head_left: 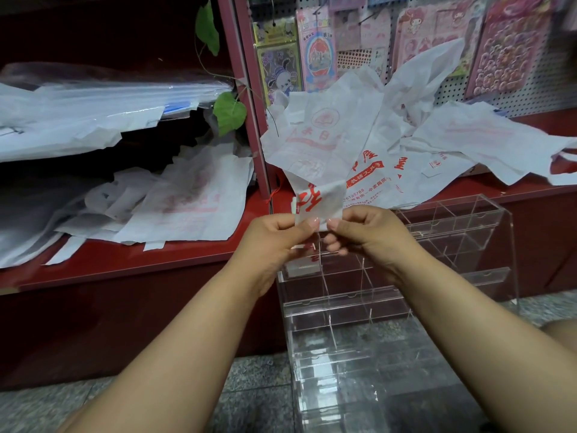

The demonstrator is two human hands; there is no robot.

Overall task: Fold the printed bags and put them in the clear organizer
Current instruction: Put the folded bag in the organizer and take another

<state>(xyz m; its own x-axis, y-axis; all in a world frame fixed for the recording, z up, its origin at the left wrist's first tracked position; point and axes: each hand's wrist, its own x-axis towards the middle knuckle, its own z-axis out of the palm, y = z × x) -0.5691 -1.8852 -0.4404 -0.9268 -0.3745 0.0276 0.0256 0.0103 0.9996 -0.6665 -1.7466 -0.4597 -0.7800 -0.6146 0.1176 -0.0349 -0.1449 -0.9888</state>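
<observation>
- We see both hands raised mid-frame, pinching one printed bag (315, 157) above the clear organizer (390, 295).
- Left hand (274, 235): thumb and curled fingers pinch the bag's folded lower end, thumb on the near face.
- Right hand (365, 232): thumb and forefinger pinch the same folded end from the right side, other fingers curled underneath.
- The two hands sit just beside each other, thumbs nearly touching on the fold.
- The bag is white with red print; its lower part is folded into a narrow strip at the hands, and the rest fans upward and away, crumpled.
- The clear organizer stands on the speckled floor (256, 385), near right of centre, tiered with divided compartments. We cannot tell whether any compartment holds a bag; a bit of red and white shows through just below the left hand.
- Loose pile of printed bags (443, 151) lies on the red shelf (530, 195) far right, behind the held one.
- More bags (187, 201) lie flat on the lower left shelf (125, 270); clear plastic sleeves (93, 104) are stacked on the shelf above.
- Sticker packs (315, 54) hang on the pegboard (530, 89) far right.
- Green leaf (229, 112) hangs by the red post (246, 104).
</observation>
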